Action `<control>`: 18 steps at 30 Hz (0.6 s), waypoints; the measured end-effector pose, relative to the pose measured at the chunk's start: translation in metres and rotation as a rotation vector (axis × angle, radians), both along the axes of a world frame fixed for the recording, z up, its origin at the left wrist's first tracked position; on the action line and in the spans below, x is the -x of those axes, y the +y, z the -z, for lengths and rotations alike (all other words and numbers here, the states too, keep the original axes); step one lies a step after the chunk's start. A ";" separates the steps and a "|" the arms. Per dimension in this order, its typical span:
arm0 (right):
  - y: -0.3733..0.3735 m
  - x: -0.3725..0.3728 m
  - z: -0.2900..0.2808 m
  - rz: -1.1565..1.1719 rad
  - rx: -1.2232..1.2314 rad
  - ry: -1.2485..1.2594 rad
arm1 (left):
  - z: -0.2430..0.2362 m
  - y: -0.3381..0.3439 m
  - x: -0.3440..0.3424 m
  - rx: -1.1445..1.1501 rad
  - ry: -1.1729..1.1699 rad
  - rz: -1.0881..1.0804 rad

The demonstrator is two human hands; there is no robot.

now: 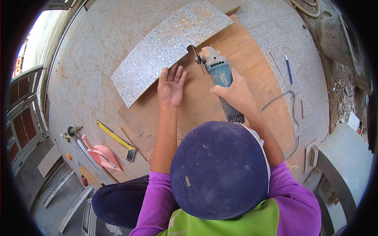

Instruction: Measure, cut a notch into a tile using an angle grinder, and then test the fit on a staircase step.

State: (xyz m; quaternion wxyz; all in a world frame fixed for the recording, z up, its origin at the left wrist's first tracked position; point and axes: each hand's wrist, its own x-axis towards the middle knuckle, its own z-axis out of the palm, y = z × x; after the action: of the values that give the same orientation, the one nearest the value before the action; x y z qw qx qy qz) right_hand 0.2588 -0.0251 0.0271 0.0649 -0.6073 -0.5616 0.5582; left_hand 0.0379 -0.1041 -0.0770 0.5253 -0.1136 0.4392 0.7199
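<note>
The person's right grip (236, 91) is closing around the body of a teal and black angle grinder (221, 70), the thumb pressing across its top; the grinder is lying lengthwise over a brown board (256, 63), its head pointing away from the person; its thin disc (198, 61) is standing on edge beside the near edge of a speckled grey slab (169, 43), though whether the two are touching is not showing clearly. The left grip (172, 89) is opening its palm upward, holding nothing that is showing; its fingers are reaching up to the slab's near edge, left of the disc, and one cannot tell whether they are touching it. The slab is lying slantwise beyond both hands, partly covering the board; a dark cable (293, 104) is curving along the right side of the board; a blue pen (289, 70) is lying farther right on the speckled floor (86, 78). To the left, a yellow-bladed square (114, 134) is lying near a pink dustpan (109, 151); a dark blue cap (220, 169) is filling the lower middle of the view, purple sleeves (159, 196) showing on either side.
</note>
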 end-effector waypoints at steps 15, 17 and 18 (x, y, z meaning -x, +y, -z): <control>-0.005 -0.010 -0.003 -0.008 0.002 -0.014 | 0.000 0.002 0.001 0.006 -0.010 -0.008; -0.004 -0.009 -0.003 -0.020 -0.003 -0.023 | 0.000 0.002 0.001 0.006 -0.009 -0.011; -0.003 -0.007 -0.003 -0.023 0.000 -0.026 | 0.000 0.002 0.001 0.006 -0.008 -0.015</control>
State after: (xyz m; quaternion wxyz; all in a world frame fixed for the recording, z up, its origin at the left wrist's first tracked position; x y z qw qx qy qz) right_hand 0.2662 -0.0285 0.0306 0.0511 -0.6078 -0.5693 0.5512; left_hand 0.0368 -0.1018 -0.0770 0.5215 -0.1215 0.4385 0.7218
